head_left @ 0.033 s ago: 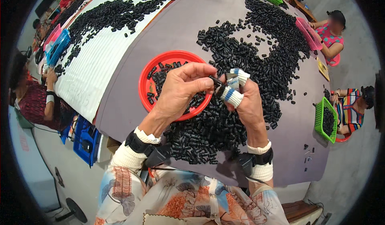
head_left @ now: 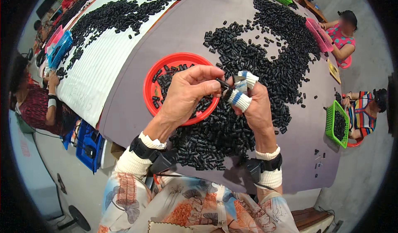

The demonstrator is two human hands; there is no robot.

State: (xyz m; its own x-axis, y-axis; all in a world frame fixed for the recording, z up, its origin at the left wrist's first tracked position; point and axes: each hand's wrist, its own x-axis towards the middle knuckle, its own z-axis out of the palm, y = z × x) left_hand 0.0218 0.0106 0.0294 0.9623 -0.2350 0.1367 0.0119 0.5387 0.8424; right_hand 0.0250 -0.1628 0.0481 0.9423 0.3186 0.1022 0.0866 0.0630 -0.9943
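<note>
Over the near table, my left hand point(head_left: 190, 90) is closed, thumb and forefinger pinching a small black cylindrical part point(head_left: 223, 82). Close against it, my right hand point(head_left: 256, 104) is also closed, its thumb and finger wrapped in white knit covers with blue stripes point(head_left: 241, 100). Between those covered fingers shows a small pale piece point(head_left: 240, 84) with a dark end; its kind is hard to make out. Below my left hand stands a round red basin point(head_left: 150, 104), partly filled with black parts. A large heap of the same black parts point(head_left: 211, 137) lies under and beyond both hands.
The grey-covered table point(head_left: 128, 83) adjoins a white-covered one point(head_left: 95, 63) bearing another black heap. Around them are a blue basket point(head_left: 61, 50), a pink basket point(head_left: 319, 34) and a green basket point(head_left: 330, 123). Several people sit at the table sides. Blue trays point(head_left: 88, 150) are at lower left.
</note>
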